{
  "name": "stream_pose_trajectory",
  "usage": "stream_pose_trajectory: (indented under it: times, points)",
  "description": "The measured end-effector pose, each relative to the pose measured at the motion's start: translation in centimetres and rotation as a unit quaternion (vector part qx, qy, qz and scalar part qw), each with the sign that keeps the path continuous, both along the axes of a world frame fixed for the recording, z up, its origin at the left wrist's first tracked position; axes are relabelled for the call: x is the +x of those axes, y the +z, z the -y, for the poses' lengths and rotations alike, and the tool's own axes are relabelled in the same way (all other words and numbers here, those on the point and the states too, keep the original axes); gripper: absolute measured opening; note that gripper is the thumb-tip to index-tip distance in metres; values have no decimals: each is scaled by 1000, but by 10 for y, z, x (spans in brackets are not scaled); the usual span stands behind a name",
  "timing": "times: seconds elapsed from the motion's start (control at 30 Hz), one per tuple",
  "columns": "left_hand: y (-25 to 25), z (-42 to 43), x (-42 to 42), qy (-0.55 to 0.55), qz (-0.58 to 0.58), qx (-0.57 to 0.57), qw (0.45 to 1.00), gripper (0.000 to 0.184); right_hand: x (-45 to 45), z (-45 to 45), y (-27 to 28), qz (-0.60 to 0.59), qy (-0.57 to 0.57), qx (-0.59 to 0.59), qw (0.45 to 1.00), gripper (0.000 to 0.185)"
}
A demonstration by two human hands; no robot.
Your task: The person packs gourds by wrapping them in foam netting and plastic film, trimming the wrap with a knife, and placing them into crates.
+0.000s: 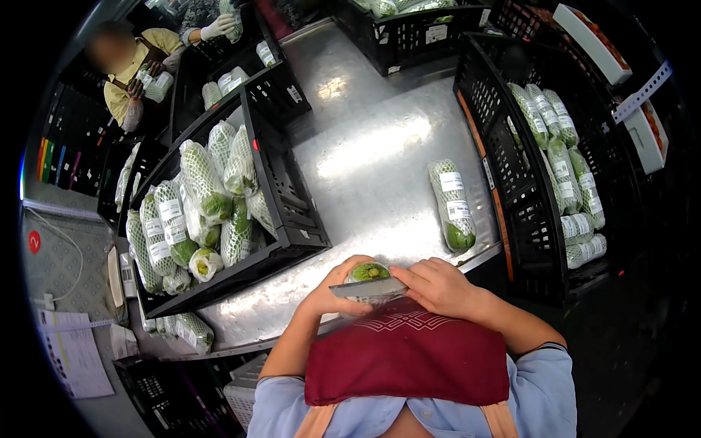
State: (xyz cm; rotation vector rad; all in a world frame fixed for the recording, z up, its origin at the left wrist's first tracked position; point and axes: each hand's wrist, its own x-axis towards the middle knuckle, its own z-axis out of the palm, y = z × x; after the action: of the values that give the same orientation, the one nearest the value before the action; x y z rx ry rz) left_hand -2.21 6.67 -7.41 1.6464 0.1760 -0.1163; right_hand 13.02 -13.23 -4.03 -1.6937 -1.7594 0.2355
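Close to my apron, my left hand (332, 290) is wrapped round a long green fruit (370, 271), its end facing up. A flat grey blade, apparently a knife (367, 288), lies across the near side of that end. My right hand (437, 285) is closed at the blade's right end, with its fingertips touching the fruit's side; the handle is hidden. Beyond my right hand, another green fruit in a white foam net (451, 206) with white labels lies on the metal table (365, 153).
A black crate (281, 197) of netted green fruits stands at left. Another black crate (504, 175) holding labelled fruits is at right. More crates (416, 40) stand at the back. At upper left a person (142, 69) handles netted fruits; a white-gloved hand (217, 28) shows nearby.
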Motion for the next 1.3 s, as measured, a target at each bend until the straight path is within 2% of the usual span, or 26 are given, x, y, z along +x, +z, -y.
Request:
stream_pose_trajectory:
  times: [0.13, 0.23, 0.27, 0.37, 0.4, 0.5, 0.73, 0.93, 0.97, 1.03, 1.07, 1.2, 1.3]
  points:
    - [3, 2, 2, 10, 0, 4, 1000, 79, 1, -1, -2, 16, -23, -5, 1000, 53]
    - [1, -1, 0, -10, 21, 57, 998, 80, 11, 0, -23, 72, -168, 43, 982, 48]
    - [-1, -3, 0, -5, 20, 47, 999, 80, 20, 0, -27, 46, -222, 67, 972, 45]
    - [-10, -5, -3, 16, 13, 12, 1000, 80, 25, 3, -17, -97, -119, 10, 988, 45]
    - [-12, -5, -3, 20, 10, -4, 1000, 80, 20, 2, -11, -93, -63, 16, 994, 46]
    - [-13, -4, -2, 23, 7, -42, 999, 80, 9, -3, -8, -62, 2, 16, 998, 46]
    - [-8, -4, -1, 8, -5, -37, 999, 79, 4, -11, -10, -35, -2, 19, 999, 47]
    - [4, 3, -2, 12, -15, 46, 999, 80, 12, -4, -19, -34, -29, 10, 999, 40]
    - [6, 5, -4, 11, -10, 60, 998, 80, 20, -1, -29, -51, -113, -54, 991, 34]
    - [11, 7, -4, 13, 5, 91, 996, 80, 33, 8, -33, -108, -210, -46, 971, 32]
    - [12, 8, -5, 26, -20, 67, 997, 80, 32, 12, -31, -127, -216, -52, 967, 34]
    - [18, 15, 0, 24, -29, 115, 993, 80, 21, 11, -12, -85, -102, -35, 991, 39]
    - [18, 29, -1, 81, -34, 113, 990, 79, 7, 8, 3, -56, -46, -11, 997, 42]
